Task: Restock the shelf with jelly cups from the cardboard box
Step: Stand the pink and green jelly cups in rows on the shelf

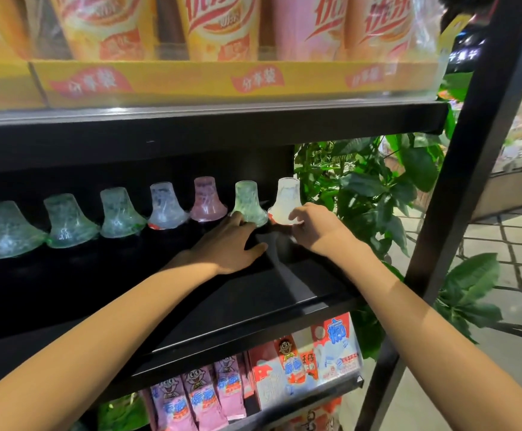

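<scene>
Translucent, bell-shaped plastic jelly cups line the matte black shelf (300,284). The left hand (227,244) fingers touch the green cup (249,202); the right hand (314,228) pinches the white cup (286,200), arms outstretched.

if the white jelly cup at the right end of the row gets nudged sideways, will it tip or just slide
Probably slide. The white jelly cup stands wide end down and narrows upward, so it looks stable. Its glossy plastic on the smooth black shelf likely offers little grip. The right hand touches its base, and the green cup stands close beside it, so a leftward push may bump that one.
</scene>
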